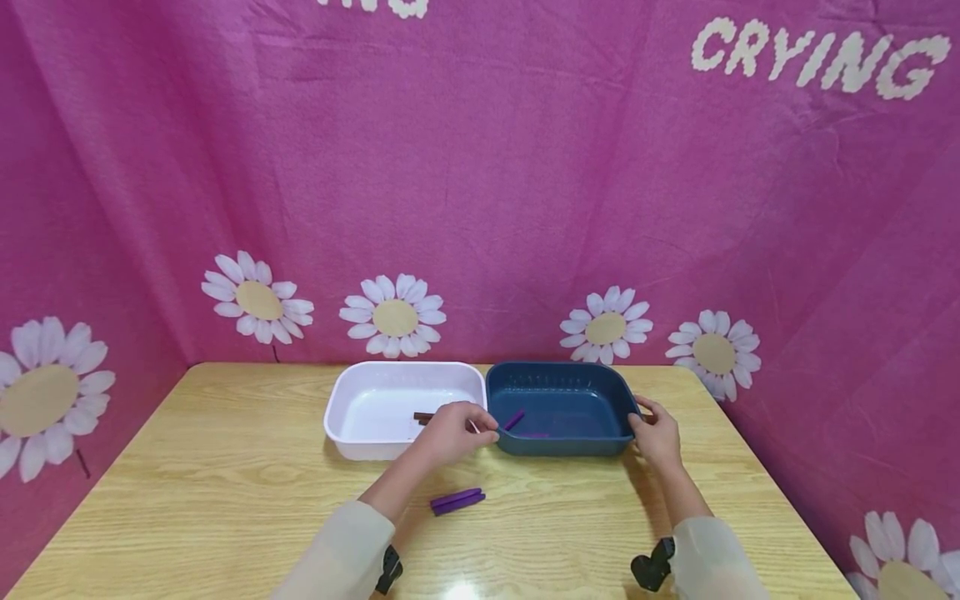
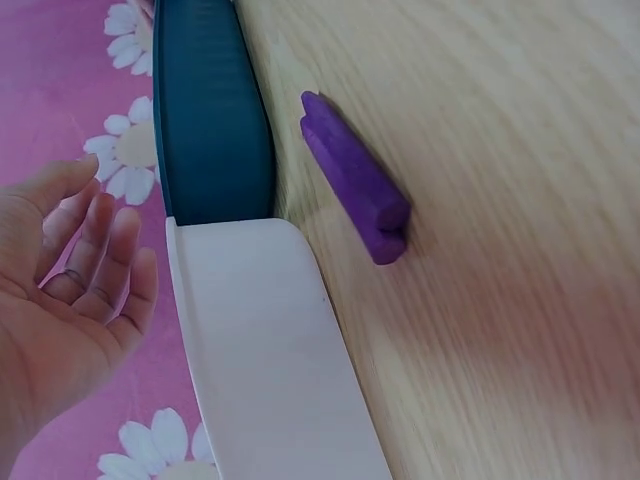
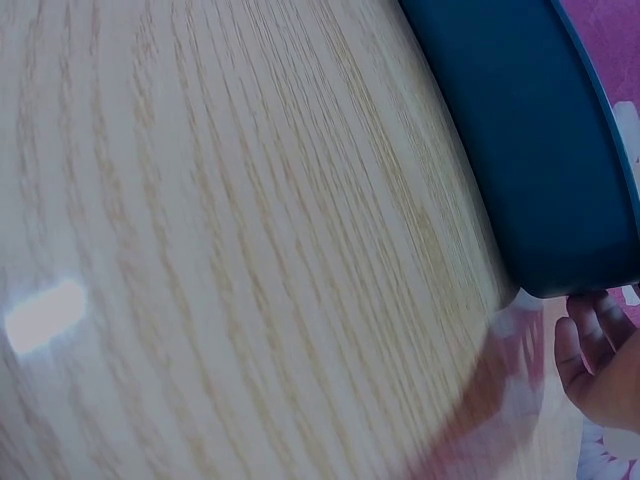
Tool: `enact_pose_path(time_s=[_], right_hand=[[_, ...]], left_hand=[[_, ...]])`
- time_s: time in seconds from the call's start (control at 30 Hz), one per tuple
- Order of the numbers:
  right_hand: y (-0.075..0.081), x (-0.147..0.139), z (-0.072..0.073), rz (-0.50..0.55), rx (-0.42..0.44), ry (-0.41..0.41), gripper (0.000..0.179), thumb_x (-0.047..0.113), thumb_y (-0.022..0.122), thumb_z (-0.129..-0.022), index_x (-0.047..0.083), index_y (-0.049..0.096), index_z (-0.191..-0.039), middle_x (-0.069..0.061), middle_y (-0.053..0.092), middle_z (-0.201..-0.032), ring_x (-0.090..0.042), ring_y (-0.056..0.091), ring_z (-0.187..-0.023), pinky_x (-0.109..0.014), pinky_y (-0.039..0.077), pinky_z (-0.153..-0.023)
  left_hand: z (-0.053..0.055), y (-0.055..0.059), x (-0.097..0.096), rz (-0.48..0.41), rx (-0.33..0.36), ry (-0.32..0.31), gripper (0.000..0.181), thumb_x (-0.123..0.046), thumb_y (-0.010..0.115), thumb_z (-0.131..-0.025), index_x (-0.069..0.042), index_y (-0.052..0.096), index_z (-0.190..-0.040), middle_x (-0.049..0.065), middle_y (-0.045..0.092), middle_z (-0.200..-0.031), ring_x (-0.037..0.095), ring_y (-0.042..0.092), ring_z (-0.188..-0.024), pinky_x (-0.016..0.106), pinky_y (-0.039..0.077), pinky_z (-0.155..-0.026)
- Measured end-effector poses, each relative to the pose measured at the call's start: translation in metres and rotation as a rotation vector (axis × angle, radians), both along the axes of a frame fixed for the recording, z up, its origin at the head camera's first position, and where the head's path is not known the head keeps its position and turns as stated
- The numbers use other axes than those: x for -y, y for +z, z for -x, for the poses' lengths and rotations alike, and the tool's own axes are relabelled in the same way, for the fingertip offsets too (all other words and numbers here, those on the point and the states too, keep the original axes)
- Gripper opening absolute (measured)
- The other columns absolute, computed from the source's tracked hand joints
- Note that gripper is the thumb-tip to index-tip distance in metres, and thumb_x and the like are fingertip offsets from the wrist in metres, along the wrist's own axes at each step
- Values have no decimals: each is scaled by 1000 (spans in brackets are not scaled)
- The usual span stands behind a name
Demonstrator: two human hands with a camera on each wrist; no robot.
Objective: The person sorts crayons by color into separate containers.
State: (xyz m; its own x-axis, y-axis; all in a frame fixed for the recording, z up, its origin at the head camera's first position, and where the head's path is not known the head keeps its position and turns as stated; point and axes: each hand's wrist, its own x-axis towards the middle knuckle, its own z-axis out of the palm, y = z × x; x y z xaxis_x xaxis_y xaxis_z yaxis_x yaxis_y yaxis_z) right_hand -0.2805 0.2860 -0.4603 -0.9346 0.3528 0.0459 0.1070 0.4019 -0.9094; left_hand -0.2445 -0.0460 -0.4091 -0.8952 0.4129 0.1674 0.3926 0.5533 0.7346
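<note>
My left hand (image 1: 455, 429) hovers over the meeting edges of a white bin (image 1: 360, 448) and a dark blue bin (image 1: 562, 447). Its fingers are loosely bent, and the left wrist view shows nothing in them. At the far right, my right hand (image 1: 658, 435) grips the end rim of the blue bin, fingers against its outer wall. Inside that bin lie purple crayons (image 1: 514, 419). Brown crayons (image 1: 422, 416) lie in the white bin, partly hidden behind my left hand. Two more purple crayons (image 2: 352, 180) lie side by side on the table before the bins.
The wooden table (image 1: 225, 500) carries both bins side by side along its back edge. A pink curtain (image 1: 450, 167) with white flowers hangs close behind and on both sides.
</note>
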Motion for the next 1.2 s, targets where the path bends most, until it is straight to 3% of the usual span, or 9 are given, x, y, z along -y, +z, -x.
enact_pose_path(time_s=[0.27, 0.73, 1.2], right_hand=[[1, 0, 1, -9, 24, 2, 42, 9, 50, -91, 4, 50, -132, -20, 58, -103, -4, 51, -58, -23, 47, -53], [6, 1, -1, -13, 22, 27, 42, 8, 50, -92, 2, 48, -133, -20, 58, -101, -4, 50, -56, -23, 47, -53], [1, -1, 1, -23, 23, 18, 42, 9, 51, -91, 2, 48, -133, -24, 59, -104, -4, 52, -60, -22, 46, -53]], left_hand=[[-23, -3, 10, 18, -8, -55, 12, -15, 68, -83, -6, 72, -90, -2, 64, -77, 5, 52, -68, 19, 44, -62], [-57, -14, 30, 74, -15, -76, 8, -9, 70, -78, -3, 71, -82, -2, 62, -67, 3, 48, -60, 18, 40, -56], [-63, -35, 38, 191, 32, -35, 4, -3, 68, -73, -6, 70, -76, -4, 58, -68, 4, 44, -63, 19, 39, -58]])
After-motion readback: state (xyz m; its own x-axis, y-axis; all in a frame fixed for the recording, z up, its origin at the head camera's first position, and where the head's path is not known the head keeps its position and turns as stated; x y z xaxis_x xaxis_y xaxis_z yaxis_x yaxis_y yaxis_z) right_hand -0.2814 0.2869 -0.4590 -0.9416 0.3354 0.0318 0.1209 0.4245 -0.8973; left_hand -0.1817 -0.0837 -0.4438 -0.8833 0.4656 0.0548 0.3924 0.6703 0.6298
